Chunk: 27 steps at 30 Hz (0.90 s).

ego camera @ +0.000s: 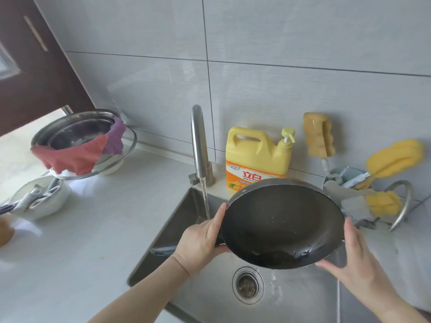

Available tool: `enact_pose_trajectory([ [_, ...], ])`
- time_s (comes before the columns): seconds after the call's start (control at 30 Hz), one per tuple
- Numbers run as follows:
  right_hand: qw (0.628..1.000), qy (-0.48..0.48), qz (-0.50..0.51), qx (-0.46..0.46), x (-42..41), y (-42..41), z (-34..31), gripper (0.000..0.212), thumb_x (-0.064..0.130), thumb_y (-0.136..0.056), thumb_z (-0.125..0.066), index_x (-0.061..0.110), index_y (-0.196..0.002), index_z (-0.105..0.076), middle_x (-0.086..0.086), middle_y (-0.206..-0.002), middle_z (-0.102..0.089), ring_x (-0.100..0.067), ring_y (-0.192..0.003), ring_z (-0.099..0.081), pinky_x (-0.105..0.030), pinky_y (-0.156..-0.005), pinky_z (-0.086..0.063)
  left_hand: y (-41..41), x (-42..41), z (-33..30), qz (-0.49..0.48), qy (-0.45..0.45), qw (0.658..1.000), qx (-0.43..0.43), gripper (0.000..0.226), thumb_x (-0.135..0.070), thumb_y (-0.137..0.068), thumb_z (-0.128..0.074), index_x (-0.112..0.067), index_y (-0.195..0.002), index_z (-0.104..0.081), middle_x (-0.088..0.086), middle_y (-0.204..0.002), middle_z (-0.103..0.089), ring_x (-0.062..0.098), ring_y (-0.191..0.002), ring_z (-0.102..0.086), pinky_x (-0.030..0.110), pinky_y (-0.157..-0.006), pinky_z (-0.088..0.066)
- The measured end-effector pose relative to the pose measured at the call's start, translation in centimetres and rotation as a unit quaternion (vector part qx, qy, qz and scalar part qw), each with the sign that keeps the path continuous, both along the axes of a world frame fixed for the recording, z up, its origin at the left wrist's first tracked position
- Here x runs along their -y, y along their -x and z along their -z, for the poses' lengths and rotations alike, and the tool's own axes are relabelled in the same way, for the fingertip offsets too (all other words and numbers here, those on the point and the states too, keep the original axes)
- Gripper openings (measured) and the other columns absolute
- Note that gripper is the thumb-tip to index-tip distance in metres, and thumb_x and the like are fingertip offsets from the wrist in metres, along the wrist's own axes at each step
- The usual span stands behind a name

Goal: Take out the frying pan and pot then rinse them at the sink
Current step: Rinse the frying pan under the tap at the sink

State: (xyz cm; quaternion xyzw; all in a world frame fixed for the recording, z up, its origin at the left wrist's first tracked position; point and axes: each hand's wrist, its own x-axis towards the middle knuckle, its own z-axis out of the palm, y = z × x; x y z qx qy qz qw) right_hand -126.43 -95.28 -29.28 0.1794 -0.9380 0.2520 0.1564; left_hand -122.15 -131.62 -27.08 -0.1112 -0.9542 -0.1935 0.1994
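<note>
Black frying pan (282, 223) tilted between left hand (200, 238) and right hand (349, 259).

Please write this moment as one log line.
step: rinse pan | left hand: grips pan rim | right hand: holds opposite rim | pan: tilted over sink | tap: running, stream beside pan

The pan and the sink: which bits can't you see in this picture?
Head view:
- Frying pan handle: hidden behind the pan and left hand.
- Right hand fingertips: behind the pan's rim.
- Detergent bottle bottom: hidden by the pan.
- Sink near edge: cut off below.
</note>
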Motion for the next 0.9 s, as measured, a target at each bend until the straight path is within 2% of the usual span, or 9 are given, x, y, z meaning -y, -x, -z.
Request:
enact_pose_trajectory([
  [0.1, 0.999, -0.019, -0.015, 0.044, 2.0, 0.3, 0.1, 0.153, 0.030, -0.037, -0.097, 0.017, -0.156, -0.002, -0.030, -0.134, -0.050, -0.037, -0.114, -0.057, -0.049, -0.066, -0.055, -0.4, 1.5, 0.5, -0.011, -0.032, 0.999, 0.031, 0.127, -0.053, -0.068, -0.079, -0.015, -0.155, 0.004, -0.001, -0.080, -0.069, 0.013, -0.061, -0.063, 0.020, -0.045, -0.043],
  [0.2, 0.997, -0.012, -0.069, 0.017, 3.9, 0.9, 0.9, 0.139, 0.037, -0.049, -0.086, 0.021, -0.155, 0.003, -0.011, -0.146, -0.034, -0.027, -0.125, -0.041, -0.028, -0.093, -0.042, -1.4, 3.4, 0.6, -0.034, -0.056, 0.997, 0.051, 0.112, -0.066, -0.078, -0.060, -0.014, -0.156, 0.002, -0.004, -0.078, -0.069, 0.011, -0.061, -0.063, 0.019, -0.044, -0.041],
  [0.33, 0.990, 0.004, -0.131, 0.045, 7.6, 1.8, 2.1, 0.129, 0.045, -0.057, -0.079, 0.024, -0.155, 0.003, -0.008, -0.150, -0.032, -0.015, -0.141, -0.024, -0.013, -0.112, -0.014, -3.3, 6.7, 0.6, -0.093, -0.082, 0.987, 0.104, 0.106, -0.070, -0.076, -0.048, -0.013, -0.155, -0.007, -0.008, -0.076, -0.069, 0.009, -0.058, -0.062, 0.018, -0.043, -0.039],
  [0.4, 0.985, 0.012, -0.167, 0.047, 9.3, 2.1, 2.7, 0.130, 0.043, -0.058, -0.078, 0.026, -0.155, 0.006, 0.008, -0.161, -0.009, 0.002, -0.146, -0.009, -0.012, -0.112, -0.014, -4.3, 8.3, 0.5, -0.120, -0.091, 0.983, 0.110, 0.107, -0.072, -0.076, -0.047, -0.015, -0.156, -0.003, -0.006, -0.075, -0.069, 0.011, -0.052, -0.060, 0.019, -0.041, -0.038],
  [0.47, 0.980, 0.006, -0.197, 0.042, 10.9, 2.3, 3.0, 0.131, 0.042, -0.058, -0.079, 0.025, -0.155, 0.007, 0.016, -0.162, 0.000, 0.003, -0.145, -0.010, -0.017, -0.109, -0.017, -5.4, 9.6, 0.5, -0.138, -0.087, 0.982, 0.099, 0.101, -0.075, -0.083, -0.039, -0.018, -0.156, -0.002, -0.004, -0.076, -0.070, 0.015, -0.048, -0.060, 0.022, -0.038, -0.038],
  [0.6, 0.972, -0.031, -0.230, 0.035, 14.0, 2.4, 3.2, 0.143, 0.041, -0.051, -0.090, 0.018, -0.155, 0.005, 0.000, -0.159, -0.015, -0.018, -0.137, -0.030, -0.020, -0.107, -0.022, -7.9, 11.5, 1.0, -0.160, -0.053, 0.983, 0.067, 0.097, -0.078, -0.085, -0.038, -0.020, -0.156, -0.007, 0.004, -0.080, -0.073, 0.021, -0.048, -0.063, 0.026, -0.034, -0.043],
  [0.67, 0.967, -0.038, -0.250, 0.028, 15.1, 2.4, 3.4, 0.143, 0.038, -0.052, -0.093, 0.015, -0.155, 0.004, 0.005, -0.161, -0.009, -0.014, -0.139, -0.026, -0.021, -0.108, -0.025, -8.9, 12.1, 1.1, -0.166, -0.049, 0.983, 0.063, 0.095, -0.079, -0.084, -0.037, -0.021, -0.155, -0.011, 0.003, -0.076, -0.072, 0.021, -0.047, -0.063, 0.026, -0.034, -0.043],
  [0.73, 0.965, -0.047, -0.257, 0.032, 16.1, 2.3, 3.3, 0.141, 0.037, -0.053, -0.094, 0.013, -0.155, 0.000, 0.001, -0.157, -0.020, -0.006, -0.140, -0.020, -0.019, -0.106, -0.027, -9.6, 12.6, 0.9, -0.172, -0.053, 0.982, 0.065, 0.094, -0.078, -0.085, -0.036, -0.022, -0.156, -0.010, 0.000, -0.068, -0.069, 0.021, -0.045, -0.061, 0.026, -0.034, -0.043],
  [0.9, 0.966, -0.069, -0.246, 0.028, 16.8, 2.4, 3.0, 0.135, 0.041, -0.053, -0.094, 0.010, -0.154, -0.011, -0.004, -0.151, -0.027, -0.011, -0.132, -0.035, -0.017, -0.106, -0.022, -9.8, 12.8, 0.7, -0.172, -0.054, 0.980, 0.086, 0.094, -0.079, -0.084, -0.035, -0.021, -0.155, -0.014, -0.001, -0.065, -0.068, 0.022, -0.044, -0.059, 0.026, -0.034, -0.041],
])
